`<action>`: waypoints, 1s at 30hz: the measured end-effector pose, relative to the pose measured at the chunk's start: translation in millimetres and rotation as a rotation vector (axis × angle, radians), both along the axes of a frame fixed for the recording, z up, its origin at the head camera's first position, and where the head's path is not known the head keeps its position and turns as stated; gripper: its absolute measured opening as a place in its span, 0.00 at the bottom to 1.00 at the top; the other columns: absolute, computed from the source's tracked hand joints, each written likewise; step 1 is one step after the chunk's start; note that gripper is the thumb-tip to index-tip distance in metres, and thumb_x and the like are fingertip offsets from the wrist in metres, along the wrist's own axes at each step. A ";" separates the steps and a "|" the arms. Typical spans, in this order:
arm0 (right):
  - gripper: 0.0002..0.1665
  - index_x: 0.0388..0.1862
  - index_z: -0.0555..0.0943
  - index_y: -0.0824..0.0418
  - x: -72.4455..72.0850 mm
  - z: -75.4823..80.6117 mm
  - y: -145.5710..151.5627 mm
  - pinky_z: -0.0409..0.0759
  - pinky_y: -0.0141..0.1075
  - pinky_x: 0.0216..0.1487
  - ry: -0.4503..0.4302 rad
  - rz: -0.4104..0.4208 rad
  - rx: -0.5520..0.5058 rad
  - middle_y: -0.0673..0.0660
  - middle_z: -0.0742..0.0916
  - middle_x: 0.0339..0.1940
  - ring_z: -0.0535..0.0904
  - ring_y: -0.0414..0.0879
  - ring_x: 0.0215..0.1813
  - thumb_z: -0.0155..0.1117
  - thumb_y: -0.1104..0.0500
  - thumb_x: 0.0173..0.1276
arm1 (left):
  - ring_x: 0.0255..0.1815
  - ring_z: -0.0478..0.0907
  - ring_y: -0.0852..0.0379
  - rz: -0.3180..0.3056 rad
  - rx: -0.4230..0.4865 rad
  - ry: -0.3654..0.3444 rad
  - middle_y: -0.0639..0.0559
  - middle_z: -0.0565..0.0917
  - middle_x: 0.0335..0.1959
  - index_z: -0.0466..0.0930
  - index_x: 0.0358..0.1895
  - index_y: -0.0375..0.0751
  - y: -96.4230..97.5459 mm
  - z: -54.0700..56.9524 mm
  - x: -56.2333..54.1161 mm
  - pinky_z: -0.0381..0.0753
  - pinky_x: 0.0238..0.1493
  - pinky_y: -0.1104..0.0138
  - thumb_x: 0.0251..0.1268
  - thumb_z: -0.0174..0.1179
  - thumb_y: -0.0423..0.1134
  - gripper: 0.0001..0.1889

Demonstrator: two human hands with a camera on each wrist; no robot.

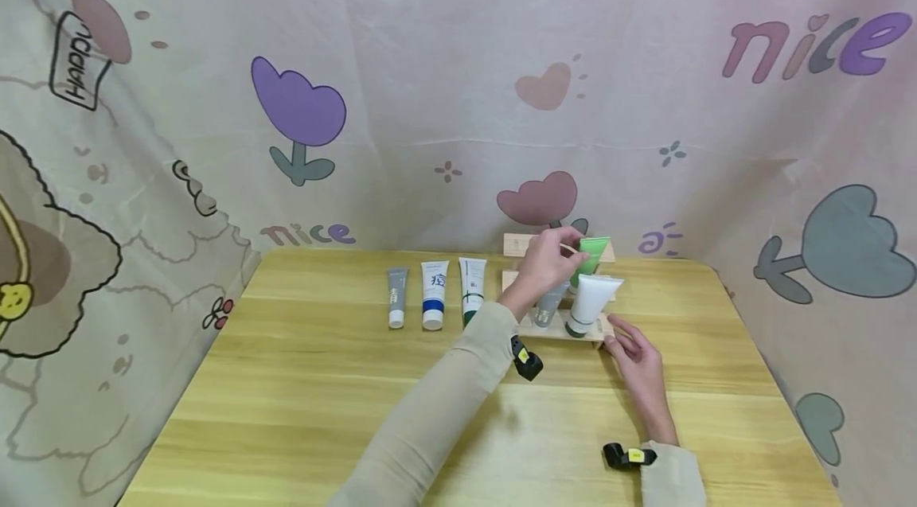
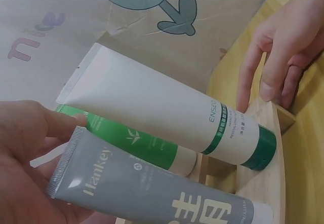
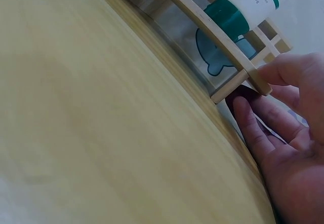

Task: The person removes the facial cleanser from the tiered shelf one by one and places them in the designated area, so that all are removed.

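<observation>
My left hand reaches over the wooden rack, its fingers round a mostly hidden tube whose thin white end shows between them. One fingertip lies against the top of a green tube, which stands in the rack. Lower on the rack, a grey tube and a white tube with a green cap lean back, caps down. Thumb and fingers of my right hand grip the rack's front right corner, seen close in the right wrist view.
Left of the rack, a small grey tube, a white tube with a blue band and a white-and-green tube lie in a row on the wooden table. Behind the table hangs a printed cloth.
</observation>
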State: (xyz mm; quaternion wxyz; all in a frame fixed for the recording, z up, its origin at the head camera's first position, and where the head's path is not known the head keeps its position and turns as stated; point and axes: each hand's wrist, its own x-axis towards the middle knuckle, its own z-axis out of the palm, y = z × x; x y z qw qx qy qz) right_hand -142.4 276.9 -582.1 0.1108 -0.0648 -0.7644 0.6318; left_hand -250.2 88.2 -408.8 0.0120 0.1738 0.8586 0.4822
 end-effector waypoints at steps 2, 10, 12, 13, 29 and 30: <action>0.25 0.71 0.75 0.63 0.2 -0.6 0.0 0.80 0.23 0.53 0.006 -0.001 0.000 0.67 0.81 0.66 0.81 0.27 0.55 0.61 0.59 0.78 | 0.43 0.84 0.61 0.019 0.010 0.014 0.53 0.88 0.46 0.86 0.51 0.44 0.3 -1.7 -0.1 0.80 0.40 0.73 0.69 0.68 0.36 0.10; 0.25 0.71 0.75 0.63 0.8 -2.5 -2.0 0.79 0.23 0.53 -0.001 -0.004 0.004 0.67 0.81 0.66 0.81 0.26 0.55 0.61 0.59 0.78 | 0.45 0.84 0.58 0.096 0.174 0.041 0.49 0.89 0.45 0.85 0.49 0.38 -7.5 -4.0 -2.2 0.82 0.45 0.73 0.70 0.67 0.33 0.08; 0.25 0.71 0.75 0.63 0.4 -2.0 -2.6 0.79 0.22 0.53 -0.005 -0.007 0.012 0.67 0.82 0.65 0.81 0.26 0.54 0.62 0.59 0.78 | 0.48 0.84 0.54 0.099 0.242 0.047 0.47 0.88 0.47 0.84 0.51 0.37 -12.5 -1.2 -3.9 0.82 0.48 0.71 0.71 0.65 0.33 0.09; 0.25 0.71 0.75 0.63 0.1 -1.6 -2.9 0.79 0.22 0.53 -0.005 -0.008 0.015 0.67 0.82 0.65 0.81 0.26 0.54 0.62 0.59 0.78 | 0.49 0.84 0.53 0.099 0.275 0.051 0.46 0.87 0.48 0.83 0.53 0.36 -15.6 0.2 -4.8 0.83 0.50 0.70 0.72 0.64 0.33 0.10; 0.26 0.71 0.74 0.67 -4.6 -0.4 5.5 0.79 0.21 0.52 -0.017 0.013 0.025 0.69 0.81 0.65 0.81 0.27 0.54 0.61 0.61 0.78 | 0.55 0.82 0.39 -0.202 0.581 0.073 0.32 0.79 0.55 0.59 0.67 0.41 -69.5 4.8 -3.2 0.85 0.52 0.56 0.87 0.36 0.39 0.14; 0.26 0.71 0.73 0.68 -4.8 0.1 5.7 0.79 0.21 0.51 -0.017 0.015 0.028 0.70 0.81 0.65 0.81 0.27 0.54 0.61 0.61 0.78 | 0.54 0.82 0.37 -0.198 0.587 0.074 0.31 0.80 0.53 0.58 0.67 0.42 -72.8 5.4 -1.5 0.86 0.49 0.56 0.87 0.36 0.40 0.15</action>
